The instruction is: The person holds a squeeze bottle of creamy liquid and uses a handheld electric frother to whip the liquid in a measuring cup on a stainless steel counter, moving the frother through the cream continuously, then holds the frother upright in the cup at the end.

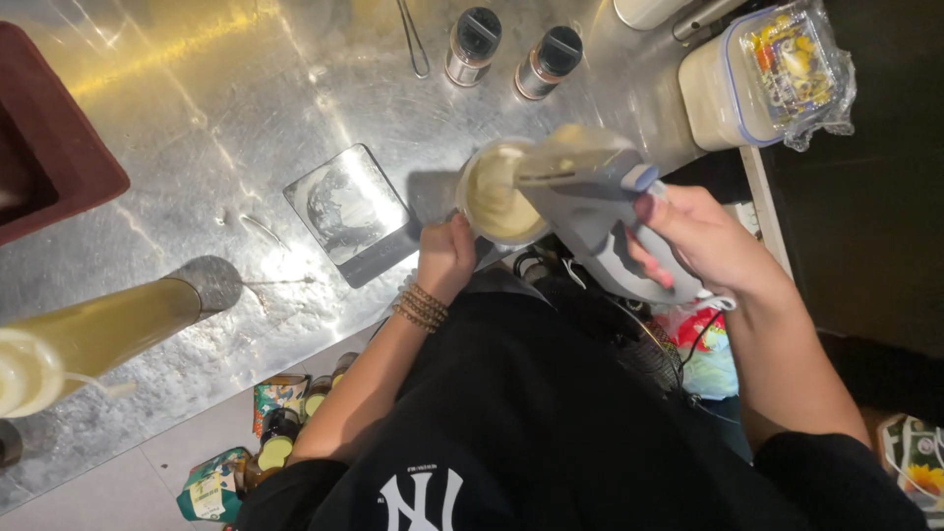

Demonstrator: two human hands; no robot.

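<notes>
Steel counter [246, 118] carries our work: our right hand [703, 241] wraps tight around a grey hand blender [590, 202], its shaft sunk in a beaker of pale cream [495, 192] at the near edge. Our left hand [445, 258] clasps the beaker's near side. 2 spice jars [511, 47] stand farther off.

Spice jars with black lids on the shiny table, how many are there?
2. One spice jar stands at the table's far edge, the other spice jar right beside it. More jars sit below on the floor.
</notes>
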